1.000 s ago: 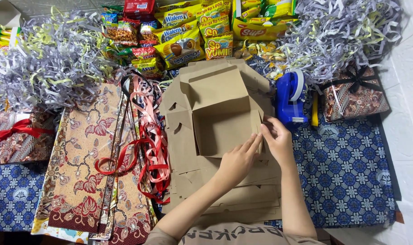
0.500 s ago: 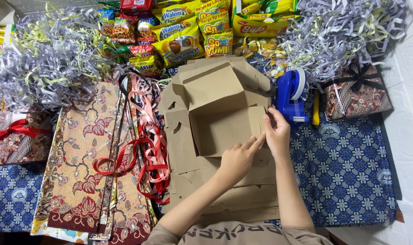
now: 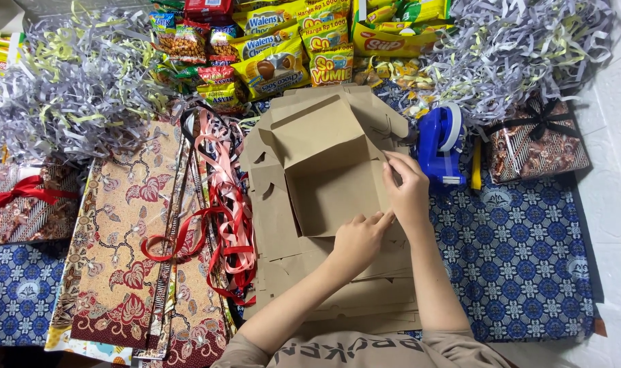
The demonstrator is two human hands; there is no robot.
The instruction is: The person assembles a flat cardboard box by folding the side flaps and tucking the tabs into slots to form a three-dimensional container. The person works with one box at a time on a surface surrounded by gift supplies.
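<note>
A brown cardboard box (image 3: 327, 170), half folded with its lid flap up, sits on a stack of flat cardboard blanks (image 3: 338, 286). My left hand (image 3: 359, 240) presses on the box's near right corner. My right hand (image 3: 407, 187) grips the box's right side wall, fingers on its upper edge. Both forearms reach in from the bottom of the view.
Red and pink ribbons (image 3: 222, 204) and patterned wrapping sheets (image 3: 130, 238) lie left of the box. A blue tape dispenser (image 3: 441, 144) and a wrapped gift (image 3: 537, 142) are at right, another gift (image 3: 27, 201) at left. Snack packets (image 3: 276, 48) and shredded paper (image 3: 72, 88) line the back.
My right hand has slid up along the box's right wall. My left hand has shifted slightly on the near corner. The box stays in place.
</note>
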